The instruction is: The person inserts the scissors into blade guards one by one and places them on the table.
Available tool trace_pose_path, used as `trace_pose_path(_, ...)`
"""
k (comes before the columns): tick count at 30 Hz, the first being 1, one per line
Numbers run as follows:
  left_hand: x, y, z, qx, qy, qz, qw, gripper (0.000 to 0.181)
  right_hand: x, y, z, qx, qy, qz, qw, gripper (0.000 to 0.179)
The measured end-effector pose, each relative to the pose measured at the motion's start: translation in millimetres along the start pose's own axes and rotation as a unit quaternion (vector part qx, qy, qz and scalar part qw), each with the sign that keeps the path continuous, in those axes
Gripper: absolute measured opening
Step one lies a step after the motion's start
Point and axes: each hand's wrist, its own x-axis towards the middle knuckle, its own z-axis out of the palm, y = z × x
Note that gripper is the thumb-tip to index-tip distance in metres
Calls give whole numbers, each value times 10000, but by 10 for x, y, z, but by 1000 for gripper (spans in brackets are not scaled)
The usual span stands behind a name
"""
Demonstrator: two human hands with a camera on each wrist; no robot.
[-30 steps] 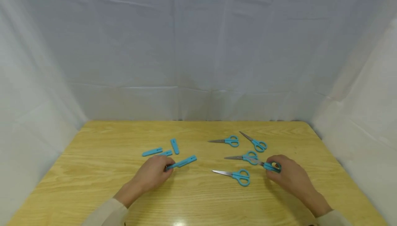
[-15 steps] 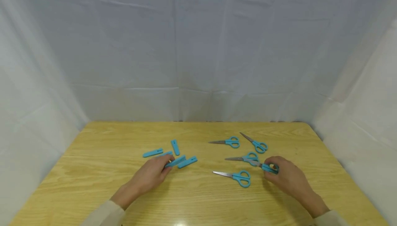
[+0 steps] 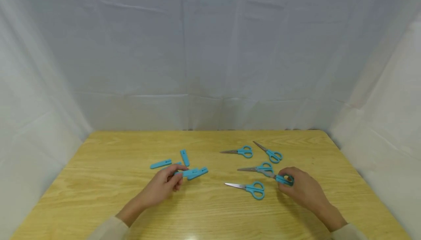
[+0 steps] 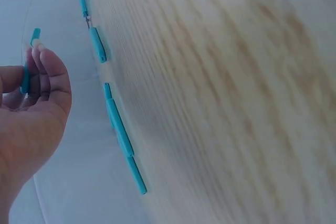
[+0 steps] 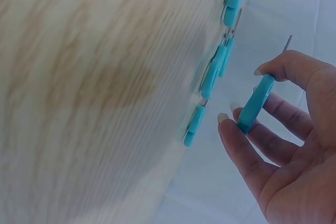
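My left hand (image 3: 159,187) pinches a light-blue plastic scissors cap (image 3: 190,173) between thumb and fingers, above the table. In the left wrist view, part of that cap (image 4: 25,80) shows between the thumb and fingers. Just behind its end lies another blue cap (image 3: 202,172), and several more, such as the slotted cap (image 3: 184,157), lie around the hand. My right hand (image 3: 306,188) pinches blue-handled scissors (image 3: 282,180) by the handle, blades towards the left. The right wrist view shows the handle (image 5: 256,103) between thumb and fingertips, clear of the table.
Several blue-handled scissors lie on the wooden table (image 3: 197,207) between the hands, including the nearest pair (image 3: 254,189) and the farthest-right pair (image 3: 273,156). Their blades point mostly left. A white sheet (image 3: 210,49) hangs behind the table and along both sides.
My left hand has rotated its cap, which first tilted up and now shows a broad face. The left fingers have shifted. My right hand has drifted slightly left with the scissors.
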Motion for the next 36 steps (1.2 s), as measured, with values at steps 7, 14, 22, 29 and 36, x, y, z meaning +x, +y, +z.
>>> trace_pose_path(7, -2, -38, -12, -1128, 16, -268, 9933, 36, 37, -45, 38, 135, -189, -109, 9997, 24)
trace_pose_path(14, -16, -37, -14, -1513, -96, -587, 9867, 38, 90, -143, 66, 725, -415, -510, 9952, 26)
trace_pose_path(22, -2, -32, 19, -1645, -123, -596, 9845, 37, 145, -244, 142, 1571, -838, -699, 9815, 24)
trace_pose_path(29, 15, 2, 54, -1721, -154, -561, 9834, 38, 190, -330, 217, 2159, -918, -870, 9682, 24)
trace_pose_path(36, 36, 13, 94, -1801, -228, -491, 9822, 37, 223, -427, 277, 2456, -977, -1120, 9579, 21)
